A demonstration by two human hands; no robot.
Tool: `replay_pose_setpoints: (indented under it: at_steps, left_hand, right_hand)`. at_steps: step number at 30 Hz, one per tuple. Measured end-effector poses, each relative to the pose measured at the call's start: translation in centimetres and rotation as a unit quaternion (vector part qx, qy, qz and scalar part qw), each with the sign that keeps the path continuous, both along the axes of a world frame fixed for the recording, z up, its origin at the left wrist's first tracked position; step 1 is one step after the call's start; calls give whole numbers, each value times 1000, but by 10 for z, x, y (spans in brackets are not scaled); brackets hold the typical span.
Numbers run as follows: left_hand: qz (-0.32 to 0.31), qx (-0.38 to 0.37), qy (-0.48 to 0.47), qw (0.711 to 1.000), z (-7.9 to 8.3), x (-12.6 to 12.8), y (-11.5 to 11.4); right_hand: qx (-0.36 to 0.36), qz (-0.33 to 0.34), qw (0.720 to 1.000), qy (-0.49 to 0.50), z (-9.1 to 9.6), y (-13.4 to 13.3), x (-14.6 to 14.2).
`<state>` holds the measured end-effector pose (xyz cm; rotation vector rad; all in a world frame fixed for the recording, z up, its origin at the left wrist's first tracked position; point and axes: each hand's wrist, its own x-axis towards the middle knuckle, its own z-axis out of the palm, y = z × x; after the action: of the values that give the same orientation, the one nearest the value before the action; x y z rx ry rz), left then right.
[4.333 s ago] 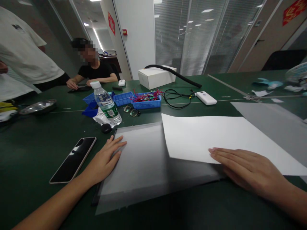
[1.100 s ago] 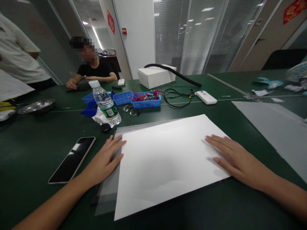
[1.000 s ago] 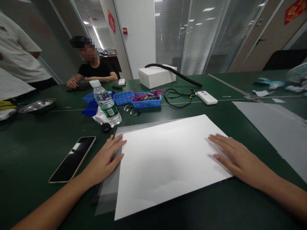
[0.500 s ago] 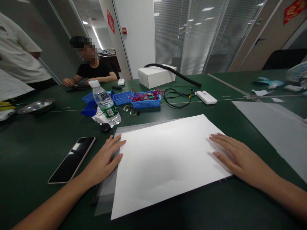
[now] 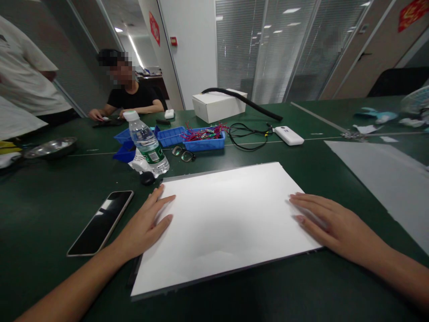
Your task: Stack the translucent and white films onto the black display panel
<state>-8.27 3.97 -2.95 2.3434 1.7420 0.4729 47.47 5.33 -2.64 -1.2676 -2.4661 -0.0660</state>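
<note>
A large white sheet of paper (image 5: 221,219) lies flat in front of me, on top of a dark-edged, partly see-through sheet (image 5: 167,291) that shows as a thin border at the near and far edges. My left hand (image 5: 149,223) rests at the paper's left edge, fingers spread, with the fingertips on the paper. Along the right edge, my right hand (image 5: 323,219) lies with fingers stretched out, their tips touching the paper. Neither hand grips anything.
Left of my left arm lies a phone (image 5: 101,223). Beyond the paper stand a water bottle (image 5: 147,143), blue trays (image 5: 205,144) with wires, glasses (image 5: 183,154), a white box (image 5: 218,108) and a white device (image 5: 288,135). A person (image 5: 132,96) sits across the green table.
The white paper has slid left and now lines up more closely with the sheet beneath, covering its left side. My right hand has shifted slightly left; my left hand stays nearly in place.
</note>
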Motion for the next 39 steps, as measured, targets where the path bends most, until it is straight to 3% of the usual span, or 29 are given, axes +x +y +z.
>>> replay_pose_setpoints:
  at_steps: [31, 39]
  left_hand:
    - [-31, 19, 4, 999, -2, -2, 3]
    - [-35, 51, 46, 997, 2, 3, 1]
  right_hand:
    - [0, 88, 995, -45, 7, -4, -4]
    - [2, 97, 992, -77, 8, -3, -4]
